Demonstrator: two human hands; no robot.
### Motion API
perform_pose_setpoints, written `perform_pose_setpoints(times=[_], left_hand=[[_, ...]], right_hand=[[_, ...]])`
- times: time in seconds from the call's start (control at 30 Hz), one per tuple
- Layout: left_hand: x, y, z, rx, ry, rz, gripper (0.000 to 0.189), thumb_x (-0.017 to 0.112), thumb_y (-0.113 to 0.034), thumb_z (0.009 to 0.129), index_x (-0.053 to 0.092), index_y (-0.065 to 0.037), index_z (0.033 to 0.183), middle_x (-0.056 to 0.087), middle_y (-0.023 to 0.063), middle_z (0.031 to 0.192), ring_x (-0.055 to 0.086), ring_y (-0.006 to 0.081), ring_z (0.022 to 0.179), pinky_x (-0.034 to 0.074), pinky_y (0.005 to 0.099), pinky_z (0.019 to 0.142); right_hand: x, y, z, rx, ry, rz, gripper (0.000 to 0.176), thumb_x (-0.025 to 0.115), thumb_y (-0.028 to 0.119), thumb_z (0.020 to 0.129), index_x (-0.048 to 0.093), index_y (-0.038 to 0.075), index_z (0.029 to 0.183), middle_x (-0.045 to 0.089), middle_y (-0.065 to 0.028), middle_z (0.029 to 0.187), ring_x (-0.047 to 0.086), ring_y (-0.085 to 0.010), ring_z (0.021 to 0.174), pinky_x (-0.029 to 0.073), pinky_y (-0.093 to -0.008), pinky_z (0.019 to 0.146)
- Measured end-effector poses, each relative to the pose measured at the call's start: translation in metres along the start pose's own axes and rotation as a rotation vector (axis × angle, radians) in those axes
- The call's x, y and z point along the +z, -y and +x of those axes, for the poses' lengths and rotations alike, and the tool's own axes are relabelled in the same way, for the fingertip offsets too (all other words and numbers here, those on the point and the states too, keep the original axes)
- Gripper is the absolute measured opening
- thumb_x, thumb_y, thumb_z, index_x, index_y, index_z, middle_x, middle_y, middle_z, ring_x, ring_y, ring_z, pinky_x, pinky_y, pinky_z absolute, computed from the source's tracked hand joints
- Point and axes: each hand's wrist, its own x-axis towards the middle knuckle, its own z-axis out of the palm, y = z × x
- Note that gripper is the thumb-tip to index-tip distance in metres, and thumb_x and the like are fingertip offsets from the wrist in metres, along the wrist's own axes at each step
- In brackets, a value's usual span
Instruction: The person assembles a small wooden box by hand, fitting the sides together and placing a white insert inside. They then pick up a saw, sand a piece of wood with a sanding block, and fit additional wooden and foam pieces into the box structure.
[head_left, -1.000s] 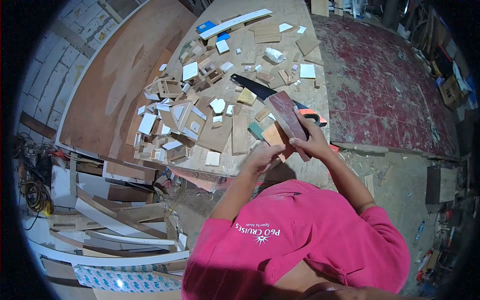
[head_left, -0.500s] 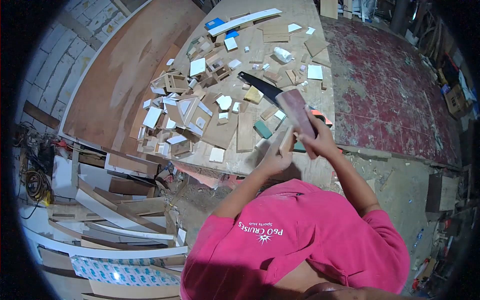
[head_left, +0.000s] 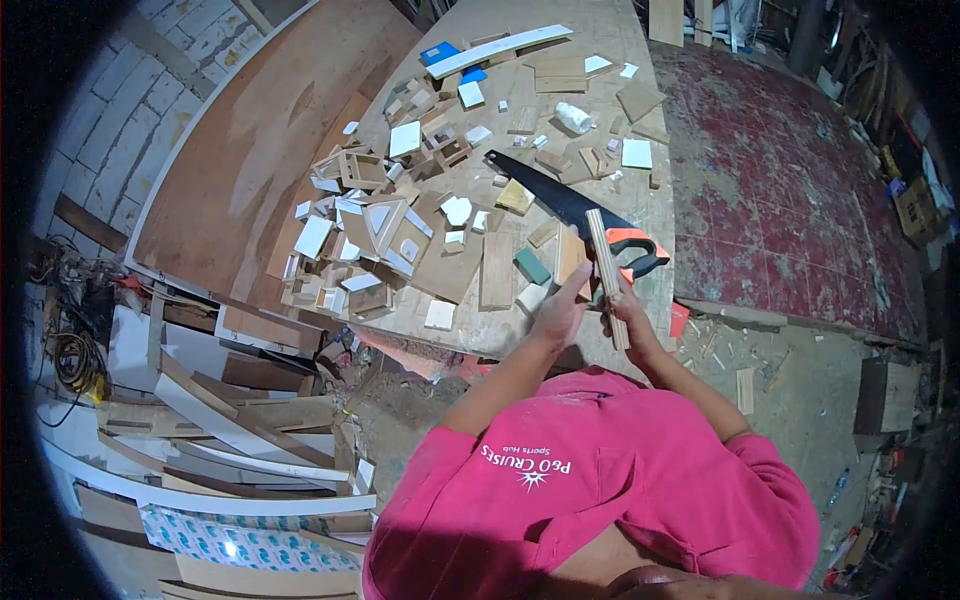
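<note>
My right hand is closed around a long layered wooden block, held upright with its narrow edge facing the camera. My left hand holds a smaller light wooden piece just left of that block; its fingers are partly hidden behind the piece. Behind the block, a handsaw with a black blade and an orange and black handle lies on the plywood table. A green block rests to the left of my left hand, near a flat wooden board.
Small wooden frames and white offcuts crowd the table's left side. A long white strip lies at the far end. Curved boards are stacked at lower left. A red, stained floor lies to the right.
The long block has turned from showing its broad reddish face to showing its layered edge. Both hands have shifted slightly, and the saw handle is more visible.
</note>
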Motion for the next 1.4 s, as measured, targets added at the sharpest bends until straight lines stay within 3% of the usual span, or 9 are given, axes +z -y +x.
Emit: perform_pose_setpoints(times=[0.17, 0.43, 0.73, 0.9, 1.03, 1.07, 1.17, 1.2, 1.4], left_hand=[[-0.005, -0.005, -0.001, -0.201, 0.401, -0.716, 0.071, 0.046, -0.054, 0.087, 0.023, -0.012, 0.139, 0.033, 0.0119, 0.138, 0.036, 0.0311, 0.125, 0.029, 0.0532, 0.101], [-0.035, 0.003, -0.008, -0.363, 0.314, -0.143, 0.047, 0.059, -0.015, 0.08, 0.044, -0.002, 0.123, 0.057, 0.0139, 0.112, 0.057, 0.0284, 0.104, 0.045, 0.0415, 0.092], [-0.045, 0.018, 0.005, -0.12, 0.349, 1.049, 0.051, 0.053, -0.006, 0.071, 0.044, 0.0, 0.121, 0.057, 0.0151, 0.106, 0.055, 0.0265, 0.1, 0.043, 0.0335, 0.086], [-0.031, 0.024, -0.02, -0.017, 0.231, 0.546, 0.06, 0.041, -0.003, 0.073, 0.032, -0.003, 0.132, 0.05, 0.0153, 0.119, 0.055, 0.0257, 0.1, 0.044, 0.0296, 0.086], [-0.058, 0.031, 0.006, -0.122, 0.327, 1.198, 0.046, 0.052, -0.013, 0.082, 0.044, -0.007, 0.126, 0.048, 0.0129, 0.126, 0.054, 0.0266, 0.107, 0.042, 0.0349, 0.091], [-0.09, 0.052, 0.007, 0.498, 0.465, 1.315, 0.042, 0.057, -0.019, 0.082, 0.05, -0.008, 0.122, 0.052, 0.0108, 0.122, 0.054, 0.0282, 0.105, 0.042, 0.0373, 0.091], [-0.078, 0.026, 0.012, -0.357, 0.401, 1.113, 0.06, 0.059, -0.02, 0.077, 0.038, -0.007, 0.132, 0.042, 0.0106, 0.13, 0.044, 0.0209, 0.117, 0.034, 0.0357, 0.099], [-0.073, 0.042, 0.0, 0.068, 0.283, 0.56, 0.058, 0.054, -0.018, 0.075, 0.039, -0.004, 0.13, 0.051, 0.0112, 0.119, 0.051, 0.0215, 0.109, 0.041, 0.0341, 0.092], [-0.047, 0.002, -0.012, -0.206, -0.018, 0.59, 0.046, 0.052, -0.012, 0.079, 0.044, 0.005, 0.121, 0.057, 0.0118, 0.108, 0.057, 0.017, 0.093, 0.047, 0.0287, 0.08]], right_hand=[[-0.027, 0.014, 0.018, -0.651, -0.069, -0.887, 0.091, 0.067, 0.034, 0.067, 0.023, 0.013, 0.143, 0.053, -0.0147, 0.1, 0.053, -0.0309, 0.094, 0.041, -0.0343, 0.086], [-0.024, 0.08, -0.005, -0.529, 0.063, -1.242, 0.101, 0.072, 0.046, 0.053, 0.031, 0.018, 0.14, 0.05, -0.016, 0.096, 0.053, -0.0323, 0.088, 0.042, -0.0393, 0.078], [0.014, 0.059, -0.021, -0.589, 0.106, -1.102, 0.095, 0.07, 0.051, 0.06, 0.033, 0.015, 0.139, 0.054, -0.02, 0.103, 0.054, -0.0339, 0.093, 0.042, -0.038, 0.084], [-0.004, 0.065, 0.009, -0.605, -0.103, -0.969, 0.092, 0.073, 0.045, 0.061, 0.035, 0.012, 0.138, 0.055, -0.0181, 0.094, 0.055, -0.0315, 0.085, 0.043, -0.0363, 0.077], [0.019, 0.063, -0.015, -0.686, 0.148, -1.112, 0.091, 0.071, 0.048, 0.06, 0.037, 0.012, 0.136, 0.054, -0.018, 0.093, 0.056, -0.0315, 0.085, 0.044, -0.0374, 0.075], [0.034, 0.073, -0.031, -0.568, 0.205, -1.205, 0.09, 0.071, 0.049, 0.06, 0.039, 0.012, 0.136, 0.054, -0.0184, 0.094, 0.056, -0.032, 0.086, 0.044, -0.0382, 0.076], [0.01, 0.062, 0.003, -0.755, 0.122, -1.161, 0.09, 0.072, 0.048, 0.059, 0.038, 0.013, 0.136, 0.055, -0.0191, 0.096, 0.057, -0.0318, 0.086, 0.044, -0.0388, 0.075], [-0.003, 0.058, 0.018, -0.659, 0.002, -1.063, 0.091, 0.074, 0.045, 0.059, 0.037, 0.014, 0.137, 0.056, -0.0194, 0.101, 0.057, -0.0314, 0.089, 0.045, -0.0379, 0.078], [-0.011, 0.072, 0.018, -0.48, 0.087, -0.632, 0.087, 0.068, 0.025, 0.068, 0.025, 0.014, 0.142, 0.046, -0.0137, 0.131, 0.048, -0.0193, 0.113, 0.037, -0.0318, 0.096]])
